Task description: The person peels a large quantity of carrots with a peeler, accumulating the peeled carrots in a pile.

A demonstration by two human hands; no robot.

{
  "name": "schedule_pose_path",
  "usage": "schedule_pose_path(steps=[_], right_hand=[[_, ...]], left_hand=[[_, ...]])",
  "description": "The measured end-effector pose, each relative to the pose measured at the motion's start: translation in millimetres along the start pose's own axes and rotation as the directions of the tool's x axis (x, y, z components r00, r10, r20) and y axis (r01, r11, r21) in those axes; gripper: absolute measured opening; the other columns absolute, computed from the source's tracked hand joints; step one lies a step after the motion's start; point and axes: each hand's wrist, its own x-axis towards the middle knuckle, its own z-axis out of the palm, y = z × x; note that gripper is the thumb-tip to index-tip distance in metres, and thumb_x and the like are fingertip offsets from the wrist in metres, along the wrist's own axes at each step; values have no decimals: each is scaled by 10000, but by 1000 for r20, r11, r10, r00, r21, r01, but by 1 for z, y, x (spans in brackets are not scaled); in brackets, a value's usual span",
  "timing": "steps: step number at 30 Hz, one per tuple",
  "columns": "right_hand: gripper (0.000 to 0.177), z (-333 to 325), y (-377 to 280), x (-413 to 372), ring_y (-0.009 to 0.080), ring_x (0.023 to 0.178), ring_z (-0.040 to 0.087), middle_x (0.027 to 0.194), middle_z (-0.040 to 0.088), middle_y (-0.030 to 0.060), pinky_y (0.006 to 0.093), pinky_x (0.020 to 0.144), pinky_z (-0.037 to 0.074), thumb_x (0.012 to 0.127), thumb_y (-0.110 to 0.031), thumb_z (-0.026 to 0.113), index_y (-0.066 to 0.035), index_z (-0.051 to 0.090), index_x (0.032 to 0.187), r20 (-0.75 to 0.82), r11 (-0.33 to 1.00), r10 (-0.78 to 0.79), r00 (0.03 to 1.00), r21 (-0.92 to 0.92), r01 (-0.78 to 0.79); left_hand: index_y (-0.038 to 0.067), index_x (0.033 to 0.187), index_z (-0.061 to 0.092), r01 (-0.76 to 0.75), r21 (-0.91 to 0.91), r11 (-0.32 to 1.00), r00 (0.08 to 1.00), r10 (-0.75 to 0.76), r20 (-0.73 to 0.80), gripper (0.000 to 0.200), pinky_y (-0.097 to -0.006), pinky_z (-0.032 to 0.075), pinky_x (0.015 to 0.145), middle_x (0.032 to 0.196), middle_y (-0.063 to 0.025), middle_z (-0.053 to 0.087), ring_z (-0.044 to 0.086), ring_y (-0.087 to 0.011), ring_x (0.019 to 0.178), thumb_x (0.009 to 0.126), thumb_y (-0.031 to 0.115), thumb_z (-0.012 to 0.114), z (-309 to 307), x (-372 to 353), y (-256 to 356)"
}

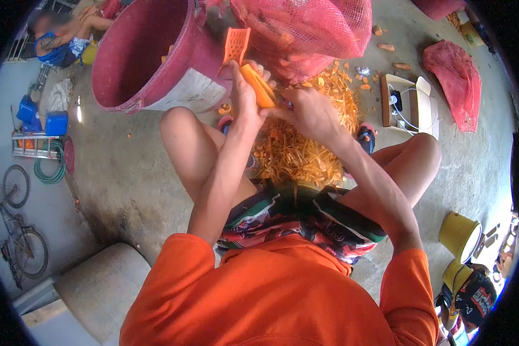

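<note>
My left hand [247,95] is closed around an orange carrot [259,86]. An orange slotted plastic tool [236,45] sticks up from the same hand, above its fingers. Close by on the right, my right hand [308,112] is curled, with its thumb reaching to the carrot's lower end; what its fingers hold is too small to name. Below both hands a heap of orange peelings [300,153] lies on the floor between my feet.
A large pink tub [181,52] stands at the upper left, beside a red mesh sack [305,29]. Right of the peelings are an open cardboard box [409,104] and another red sack [455,81]. Yellow buckets [458,233] stand lower right. People sit at upper left and lower right.
</note>
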Motion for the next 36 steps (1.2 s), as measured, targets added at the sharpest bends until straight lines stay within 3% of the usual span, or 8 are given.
schedule_pose_path(steps=[7, 11, 13, 21, 23, 27, 34, 36], right_hand=[[541, 35, 4, -2, 458, 722, 667, 723, 639, 274, 529, 643, 513, 968, -527, 605, 12, 634, 941, 3, 950, -18, 1000, 313, 16], [389, 12, 15, 3, 434, 927, 656, 964, 659, 290, 490, 785, 499, 1005, -347, 599, 12, 592, 1154, 223, 948, 11, 975, 308, -81], [367, 0, 33, 3, 434, 931, 654, 962, 663, 274, 486, 796, 502, 997, -297, 612, 8, 571, 1198, 75, 997, 79, 994, -4, -79], [303, -69, 55, 6, 348, 831, 679, 872, 678, 198, 417, 745, 500, 960, -99, 631, -28, 579, 1250, -201, 941, -245, 948, 187, 283], [322, -90, 41, 6, 217, 881, 694, 909, 703, 126, 352, 757, 511, 975, -91, 627, -9, 575, 1282, -184, 982, 135, 974, 157, -106], [373, -75, 42, 17, 142, 927, 612, 1143, 642, 34, 295, 790, 522, 1047, -185, 572, -35, 546, 1387, -245, 567, 273, 930, 822, 50], [362, -83, 10, 14, 65, 816, 617, 973, 594, -5, 211, 525, 486, 1085, -297, 500, -91, 551, 1378, -44, 580, 237, 970, 808, -105], [333, -90, 13, 14, 52, 769, 582, 894, 574, -31, 213, 522, 439, 1076, -306, 523, -90, 586, 1322, 26, 557, 167, 986, 822, -116]], left_hand=[[145, 844, 464, -86, -163, 983, 973, 48, -227, 528, -306, 427, 633, 757, 8, 425, 427, -152, 684, 1068, 592, 295, -11, 7, -5], [116, 872, 497, -119, 354, 928, 906, 247, -343, 579, -332, 457, 589, 740, -6, 487, 498, -155, 643, 1056, 626, 291, -3, 14, 0], [91, 928, 521, -308, 768, 562, 794, 597, -119, 587, -322, 490, 642, 832, -31, 534, 539, -148, 715, 1061, 617, 298, -14, 21, 7], [126, 968, 521, -169, 713, 680, 982, 182, 59, 561, -274, 489, 567, 752, 5, 508, 538, -102, 643, 1051, 636, 303, -12, 4, 11], [142, 964, 540, -213, 742, 635, 977, 111, 184, 537, -258, 461, 563, 755, 20, 506, 529, -89, 642, 1055, 622, 320, -8, -3, 4], [92, 892, 567, -269, 870, 413, 946, -56, 319, 553, -317, 370, 530, 694, 3, 511, 466, -95, 597, 1073, 568, 349, 15, -24, 6], [37, 1020, 607, -514, 812, 277, 847, 17, 531, 476, -383, 453, 705, 771, -86, 553, 535, -186, 713, 1086, 468, 415, 54, -49, 34], [40, 1060, 619, -232, 866, 444, 934, -149, 326, 447, -358, 473, 747, 835, -48, 609, 562, -149, 776, 1075, 455, 456, 64, -54, 48]])
